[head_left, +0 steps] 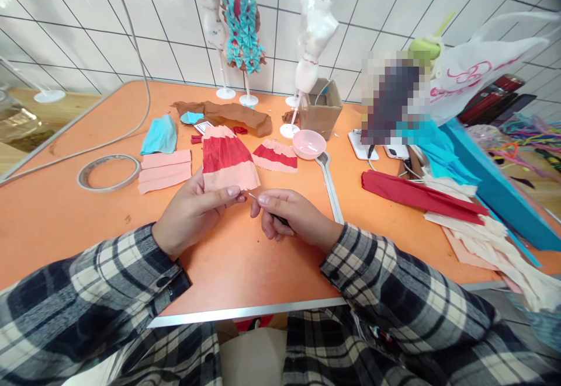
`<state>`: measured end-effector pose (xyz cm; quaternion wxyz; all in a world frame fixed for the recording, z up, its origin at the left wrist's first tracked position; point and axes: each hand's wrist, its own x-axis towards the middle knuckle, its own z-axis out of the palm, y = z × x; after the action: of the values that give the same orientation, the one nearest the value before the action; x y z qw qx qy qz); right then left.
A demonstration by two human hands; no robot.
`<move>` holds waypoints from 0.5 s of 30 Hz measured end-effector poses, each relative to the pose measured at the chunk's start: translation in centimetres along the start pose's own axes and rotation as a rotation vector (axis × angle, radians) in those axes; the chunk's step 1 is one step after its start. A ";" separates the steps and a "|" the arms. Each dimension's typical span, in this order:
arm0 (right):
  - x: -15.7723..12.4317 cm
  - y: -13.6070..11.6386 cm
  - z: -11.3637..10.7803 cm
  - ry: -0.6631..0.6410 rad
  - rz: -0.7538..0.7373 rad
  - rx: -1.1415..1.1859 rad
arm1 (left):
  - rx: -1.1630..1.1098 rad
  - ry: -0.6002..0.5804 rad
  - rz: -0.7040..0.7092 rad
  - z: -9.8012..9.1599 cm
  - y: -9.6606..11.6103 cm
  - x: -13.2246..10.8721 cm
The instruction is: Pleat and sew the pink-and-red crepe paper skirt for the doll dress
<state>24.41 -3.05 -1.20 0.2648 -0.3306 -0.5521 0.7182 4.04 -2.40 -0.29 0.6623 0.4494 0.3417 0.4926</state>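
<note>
My left hand (197,208) is closed on a pleated crepe paper piece (228,161), pink with a wide red band, pinching its lower edge between thumb and fingers. Just to its right, my right hand (293,214) grips a thin tool with a pointed metal tip and dark handle (279,219); most of the handle is hidden by the fingers. That tip is close to the paper's lower right corner; whether it touches, I cannot tell. Beyond the hands lies a smaller pink and red pleated piece (276,157). Folded pink paper (165,171) rests left of the held piece.
A roll of tape (109,158) and blue paper (159,135) lie left. Behind stand small dress forms (311,30), one in a blue ruffled dress (243,30), and a cardboard box (322,108). A pink bowl (309,143), grey scissors-like tool (329,184) and red paper (416,193) lie right.
</note>
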 end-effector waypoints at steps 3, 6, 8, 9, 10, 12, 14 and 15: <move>-0.3 -0.2 0.3 0.027 -0.016 -0.042 | -0.069 0.002 -0.032 0.1 0.1 0.1; -0.8 -0.7 0.7 0.106 -0.109 -0.031 | -0.118 -0.008 -0.033 0.1 0.2 0.1; -0.9 -0.8 0.7 0.252 -0.187 -0.080 | -0.158 -0.008 -0.030 0.1 0.3 0.0; -0.9 -0.7 0.6 0.348 -0.216 -0.114 | -0.180 -0.013 -0.037 0.0 0.4 0.0; -0.7 -0.6 0.3 0.442 -0.230 -0.136 | -0.202 -0.025 -0.051 0.0 0.5 0.0; -0.2 -0.1 -0.2 0.570 -0.208 -0.101 | -0.239 -0.092 -0.100 0.0 0.8 0.0; 0.4 0.3 -0.7 0.586 -0.188 0.021 | -0.269 -0.198 -0.150 0.0 1.1 -0.1; 0.7 0.4 -0.8 0.558 -0.204 0.083 | -0.282 -0.247 -0.176 0.0 1.3 -0.1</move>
<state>24.59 -2.16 -1.88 0.4902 -0.4468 -0.4588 0.5912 3.60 -2.39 0.89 0.7961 0.3775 0.2235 0.4168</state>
